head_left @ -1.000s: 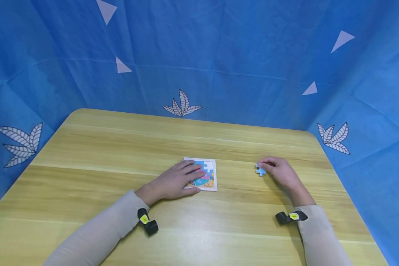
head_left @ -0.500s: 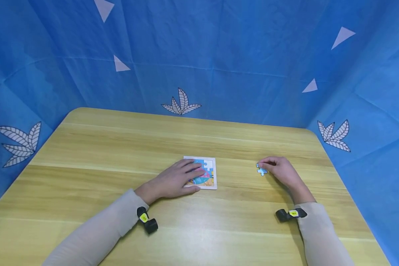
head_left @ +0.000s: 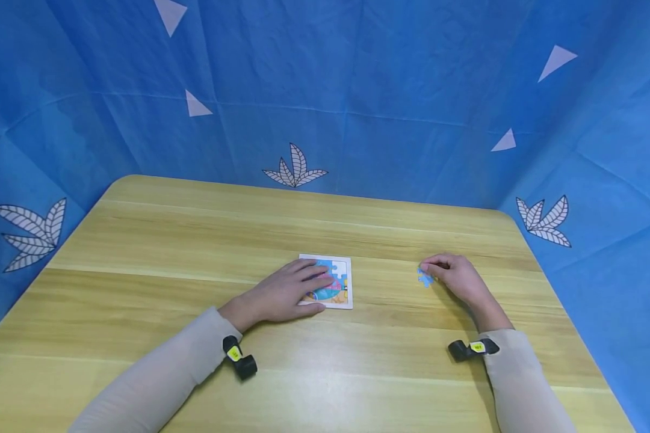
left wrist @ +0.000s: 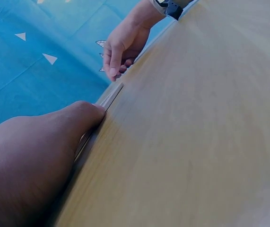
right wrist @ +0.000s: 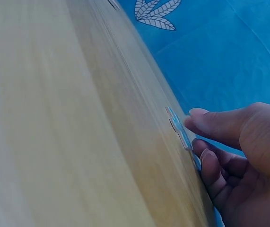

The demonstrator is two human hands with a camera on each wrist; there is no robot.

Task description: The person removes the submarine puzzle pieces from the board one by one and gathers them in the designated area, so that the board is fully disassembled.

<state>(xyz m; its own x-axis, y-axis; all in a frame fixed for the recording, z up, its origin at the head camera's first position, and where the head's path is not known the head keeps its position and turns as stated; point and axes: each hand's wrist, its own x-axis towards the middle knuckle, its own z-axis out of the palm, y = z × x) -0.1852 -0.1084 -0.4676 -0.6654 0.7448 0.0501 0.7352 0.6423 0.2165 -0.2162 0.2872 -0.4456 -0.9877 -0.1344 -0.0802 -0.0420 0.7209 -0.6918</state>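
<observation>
A small square jigsaw puzzle in a white frame (head_left: 351, 294) lies on the table, with a white gap near its upper right corner. My left hand (head_left: 281, 293) rests on its left part, fingers spread and fairly straight, covering much of the picture. In the left wrist view the thumb (left wrist: 85, 113) touches the puzzle's edge. To the right of the puzzle, my right hand (head_left: 456, 276) pinches a blue jigsaw piece (head_left: 425, 279) between thumb and forefinger. The right wrist view shows that piece (right wrist: 178, 128) edge-on, close to the tabletop, the other fingers curled below.
The wooden table (head_left: 195, 234) has rounded far corners. A blue cloth (head_left: 411, 90) printed with white triangles and leaves hangs behind it and at both sides. A black wrist camera (head_left: 241, 359) sits on the left sleeve, another wrist camera (head_left: 468, 350) on the right.
The blue piece has tilted slightly in my right fingers, its glossy look turning to a deeper blue. Both hands stay in nearly the same places.
</observation>
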